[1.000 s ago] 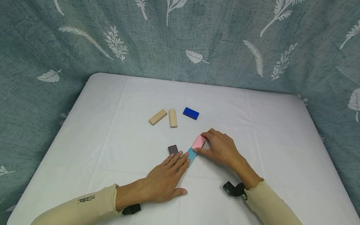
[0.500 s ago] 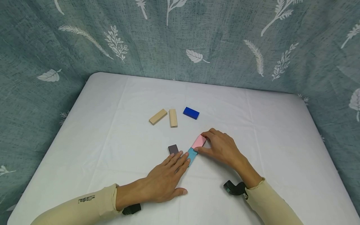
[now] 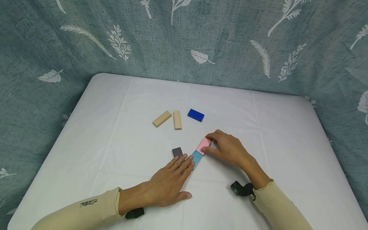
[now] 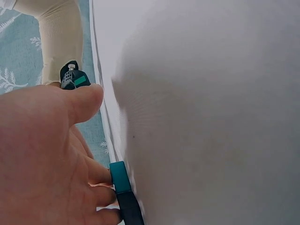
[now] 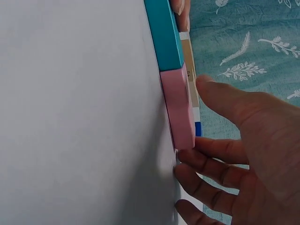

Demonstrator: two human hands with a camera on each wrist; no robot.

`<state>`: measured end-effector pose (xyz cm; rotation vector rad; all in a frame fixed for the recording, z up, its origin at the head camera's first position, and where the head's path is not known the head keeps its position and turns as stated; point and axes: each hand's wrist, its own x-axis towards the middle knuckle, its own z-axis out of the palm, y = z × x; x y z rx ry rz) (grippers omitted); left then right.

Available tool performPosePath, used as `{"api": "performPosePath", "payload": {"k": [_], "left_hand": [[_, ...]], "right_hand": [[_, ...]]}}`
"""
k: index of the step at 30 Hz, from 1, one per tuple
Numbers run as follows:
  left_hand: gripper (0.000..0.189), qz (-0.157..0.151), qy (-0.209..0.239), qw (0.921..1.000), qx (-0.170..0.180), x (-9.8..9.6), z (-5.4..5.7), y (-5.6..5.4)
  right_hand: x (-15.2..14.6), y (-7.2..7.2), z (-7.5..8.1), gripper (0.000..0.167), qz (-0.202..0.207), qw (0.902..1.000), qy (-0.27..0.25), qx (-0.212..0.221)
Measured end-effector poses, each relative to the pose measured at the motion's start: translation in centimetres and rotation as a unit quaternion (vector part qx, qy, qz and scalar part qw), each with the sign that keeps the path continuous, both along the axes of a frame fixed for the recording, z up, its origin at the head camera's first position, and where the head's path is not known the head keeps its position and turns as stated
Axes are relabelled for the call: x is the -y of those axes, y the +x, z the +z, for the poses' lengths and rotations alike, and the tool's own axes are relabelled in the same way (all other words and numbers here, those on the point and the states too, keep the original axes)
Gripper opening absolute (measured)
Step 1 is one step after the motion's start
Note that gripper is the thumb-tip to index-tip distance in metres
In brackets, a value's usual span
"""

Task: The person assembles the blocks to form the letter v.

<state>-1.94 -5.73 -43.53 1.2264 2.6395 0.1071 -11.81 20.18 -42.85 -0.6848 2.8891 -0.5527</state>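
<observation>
A pink block (image 3: 203, 145) and a light blue block (image 3: 196, 158) lie end to end in a slanting line. My left hand (image 3: 169, 187) rests palm down with fingers straight, fingertips over the blue block and a dark grey block (image 3: 177, 152), partly hiding both. In the left wrist view, fingertips reach the side of the blue block (image 4: 120, 177). My right hand (image 3: 230, 148) pinches the pink block, thumb over its near right edge and curled fingers at its far end. In the right wrist view, the pink block (image 5: 179, 110) meets the blue block (image 5: 165, 37).
Two plain wooden blocks, one slanted (image 3: 162, 119) and one nearly straight (image 3: 177, 120), lie farther back. A dark blue block (image 3: 196, 115) is to their right. The white-covered table (image 3: 120, 153) meets a patterned green curtain (image 3: 161, 48) behind.
My right thumb has shifted from the seam beside the blue block up onto the pink block. The left hand and the blocks stay put.
</observation>
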Motion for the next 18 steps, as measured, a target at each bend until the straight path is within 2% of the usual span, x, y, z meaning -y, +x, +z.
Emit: {"api": "performPosePath", "payload": {"k": [4,12,18], "left_hand": [[0.088,0.0,0.003,1.0,0.001,0.0,0.0,0.0],[0.088,0.0,0.011,0.9999,0.004,0.1,0.0,0.0],[0.088,0.0,0.011,0.9999,0.002,0.1,0.0,0.0]], "right_hand": [[-0.3,-0.5,0.2,0.052,-0.002,0.9997,-0.016,0.016],[-1.2,-1.9,0.8,0.057,0.01,0.9987,-0.039,0.031],[-1.5,-3.3,1.4,0.073,0.027,0.9975,-0.048,0.044]]}}
